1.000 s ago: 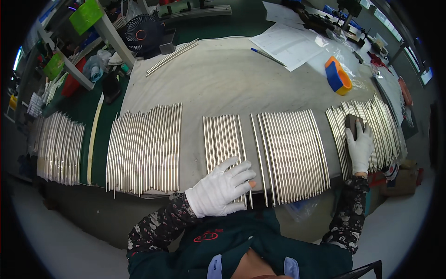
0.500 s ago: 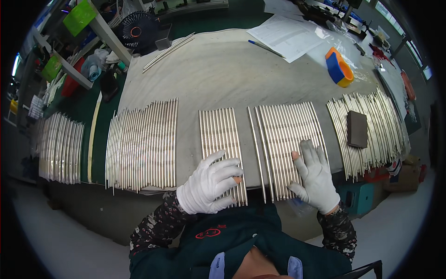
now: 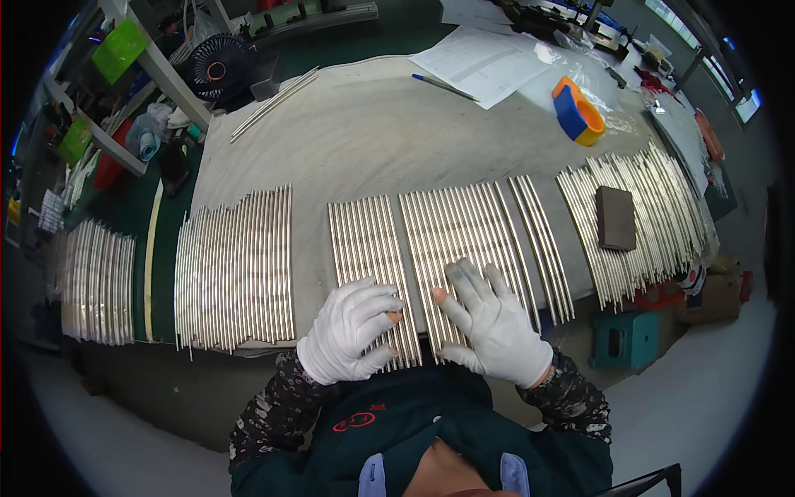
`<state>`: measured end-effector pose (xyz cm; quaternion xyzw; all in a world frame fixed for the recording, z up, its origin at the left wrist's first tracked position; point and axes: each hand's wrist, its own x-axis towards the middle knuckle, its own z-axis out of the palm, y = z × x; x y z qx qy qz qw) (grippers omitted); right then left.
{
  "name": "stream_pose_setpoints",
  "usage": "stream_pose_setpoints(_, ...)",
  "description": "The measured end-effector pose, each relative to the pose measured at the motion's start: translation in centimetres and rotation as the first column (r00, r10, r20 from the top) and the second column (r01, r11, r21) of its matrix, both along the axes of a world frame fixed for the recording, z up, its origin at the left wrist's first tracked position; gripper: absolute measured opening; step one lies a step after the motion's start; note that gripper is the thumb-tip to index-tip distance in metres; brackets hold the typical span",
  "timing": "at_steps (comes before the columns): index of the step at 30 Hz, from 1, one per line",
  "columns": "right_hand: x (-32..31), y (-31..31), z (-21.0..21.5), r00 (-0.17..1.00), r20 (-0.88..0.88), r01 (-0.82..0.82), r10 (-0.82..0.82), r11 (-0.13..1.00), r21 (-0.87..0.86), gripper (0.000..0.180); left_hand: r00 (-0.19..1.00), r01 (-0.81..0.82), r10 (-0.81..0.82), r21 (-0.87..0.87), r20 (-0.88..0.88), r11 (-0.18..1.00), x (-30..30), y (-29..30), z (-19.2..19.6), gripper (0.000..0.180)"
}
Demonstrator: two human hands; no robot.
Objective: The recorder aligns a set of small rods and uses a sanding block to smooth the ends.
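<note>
My left hand (image 3: 349, 333), in a white glove with a bare fingertip, lies with spread fingers on the near end of a narrow row of slim, shiny metal rods (image 3: 361, 242). My right hand (image 3: 492, 328), gloved alike, rests flat, fingers apart, on a wider row of the same rods (image 3: 454, 225). A thin gap separates these two rows. Just right of the wider row lie several loose rods (image 3: 538, 240), which my right hand does not touch. Both hands cover parts of the rods beneath them.
Larger rows of rods lie at left (image 3: 236, 265) and far left (image 3: 99, 282). A dark block (image 3: 615, 218) sits on the right-hand pile (image 3: 662, 207). Behind are a blue-and-orange tape dispenser (image 3: 578, 114), papers (image 3: 480, 62), a pen (image 3: 445, 87) and a fan (image 3: 217, 70).
My right hand has slid left with the rods under it, closing most of the gap to the left row. Several rods now lie apart on its right. The whole view has shifted slightly.
</note>
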<state>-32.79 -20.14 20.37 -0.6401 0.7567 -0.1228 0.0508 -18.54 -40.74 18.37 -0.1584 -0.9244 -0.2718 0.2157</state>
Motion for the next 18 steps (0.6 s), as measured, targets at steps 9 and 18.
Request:
stream_pose_setpoints(9, -6.1, 7.8, -1.4, 0.864, -0.165, 0.451, -0.476, 0.877, -0.167, 0.074, 1.0, -0.004, 0.005, -0.023, 0.03, 1.0, 0.0, 0.0, 0.2, 0.036)
stream_pose_setpoints(18, -2.9, 4.8, -1.5, 0.957, -0.049, 0.281, -0.286, 0.956, -0.085, 0.076, 0.998, -0.003, 0.006, -0.053, 0.059, 0.999, -0.3, 0.4, 0.5, 0.037)
